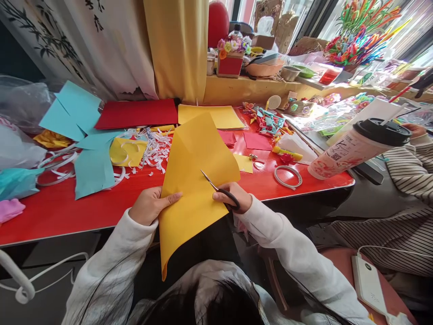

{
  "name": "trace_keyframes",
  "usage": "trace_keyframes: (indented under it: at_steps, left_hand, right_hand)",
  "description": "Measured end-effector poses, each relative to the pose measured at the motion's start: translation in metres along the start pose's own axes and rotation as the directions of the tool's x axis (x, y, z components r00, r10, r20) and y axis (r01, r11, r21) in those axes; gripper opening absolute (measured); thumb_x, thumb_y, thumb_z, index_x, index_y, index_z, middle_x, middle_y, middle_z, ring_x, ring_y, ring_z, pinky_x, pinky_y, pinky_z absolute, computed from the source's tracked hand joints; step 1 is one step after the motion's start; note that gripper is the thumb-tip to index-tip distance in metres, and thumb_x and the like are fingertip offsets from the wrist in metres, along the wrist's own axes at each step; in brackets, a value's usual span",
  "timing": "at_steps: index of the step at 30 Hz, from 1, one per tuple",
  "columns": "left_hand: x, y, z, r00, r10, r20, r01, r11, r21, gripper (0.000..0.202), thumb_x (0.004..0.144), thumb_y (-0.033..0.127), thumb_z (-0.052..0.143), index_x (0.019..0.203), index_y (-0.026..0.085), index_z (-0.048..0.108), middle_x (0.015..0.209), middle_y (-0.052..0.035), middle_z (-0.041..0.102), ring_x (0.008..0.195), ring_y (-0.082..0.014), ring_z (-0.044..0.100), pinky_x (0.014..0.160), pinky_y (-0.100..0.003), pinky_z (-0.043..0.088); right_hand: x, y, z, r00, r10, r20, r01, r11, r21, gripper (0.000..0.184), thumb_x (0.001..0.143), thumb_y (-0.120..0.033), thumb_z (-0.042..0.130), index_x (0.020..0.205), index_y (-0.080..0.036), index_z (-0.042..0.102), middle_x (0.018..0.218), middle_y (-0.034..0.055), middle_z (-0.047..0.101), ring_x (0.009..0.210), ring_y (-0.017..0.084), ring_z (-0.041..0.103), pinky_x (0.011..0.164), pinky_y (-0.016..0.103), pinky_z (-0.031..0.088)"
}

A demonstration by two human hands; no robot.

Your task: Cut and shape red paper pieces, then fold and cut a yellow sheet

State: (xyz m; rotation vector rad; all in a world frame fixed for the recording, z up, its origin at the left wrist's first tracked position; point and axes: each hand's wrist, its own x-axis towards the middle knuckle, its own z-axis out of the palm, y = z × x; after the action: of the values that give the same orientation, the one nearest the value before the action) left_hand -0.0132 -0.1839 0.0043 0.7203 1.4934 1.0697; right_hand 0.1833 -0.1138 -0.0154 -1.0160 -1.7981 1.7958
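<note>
A large sheet of yellow paper (pixel 196 153) is held up at the table's front edge, its lower left corner curling down. My left hand (pixel 152 204) pinches its left side, with the thumb lying on top. In my right hand (pixel 237 195) is a pair of scissors (pixel 228 195) with dark handles. One blade lies over the face of the sheet, pointing up and left; the other blade is hidden. The fingers of my right hand are partly behind the paper's right edge.
White paper shreds (pixel 157 151), blue paper (pixel 94 174), a red sheet (pixel 137 113) and a yellow stack (pixel 211 116) lie on the red table (pixel 135 216). A tall cup (pixel 355 149) stands near a person in a striped sleeve (pixel 411 169). A tape ring (pixel 287 177) lies near the edge.
</note>
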Motion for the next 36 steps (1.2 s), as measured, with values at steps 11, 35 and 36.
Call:
trace_keyframes:
  at_steps: [11,35,36]
  left_hand:
    - [-0.001,-0.004,0.004,0.998,-0.008,0.068,0.006,1.0,0.022,0.046,0.041,0.042,0.073,0.074,0.011,0.063,0.072,-0.0075,0.066,0.067,-0.0208,0.06,0.057,-0.028,0.049]
    - [-0.001,0.015,0.002,0.988,-0.043,0.15,0.031,0.996,0.082,0.047,0.041,0.04,0.074,0.079,0.014,0.064,0.076,-0.0071,0.067,0.074,-0.0248,0.061,0.059,-0.029,0.051]
    - [0.001,0.019,-0.001,0.983,-0.048,0.179,0.033,0.996,0.089,0.047,0.041,0.038,0.074,0.08,0.014,0.063,0.078,-0.0066,0.067,0.075,-0.0245,0.061,0.061,-0.029,0.051]
  right_hand:
    - [-0.002,-0.005,0.0,0.998,-0.04,0.039,0.04,0.999,0.0,0.051,0.05,-0.064,0.056,0.053,-0.014,0.046,0.043,-0.004,0.04,0.042,0.007,0.04,0.039,0.02,0.028]
    - [0.005,0.0,-0.006,0.996,-0.048,-0.077,0.042,0.996,-0.078,0.051,0.053,-0.05,0.064,0.044,-0.017,0.026,0.04,-0.0089,0.018,0.037,0.001,0.018,0.037,0.02,0.011]
    - [0.005,-0.001,-0.007,0.995,-0.054,-0.079,0.047,0.995,-0.084,0.052,0.053,-0.049,0.064,0.044,-0.017,0.025,0.04,-0.0091,0.016,0.036,0.001,0.017,0.036,0.02,0.01]
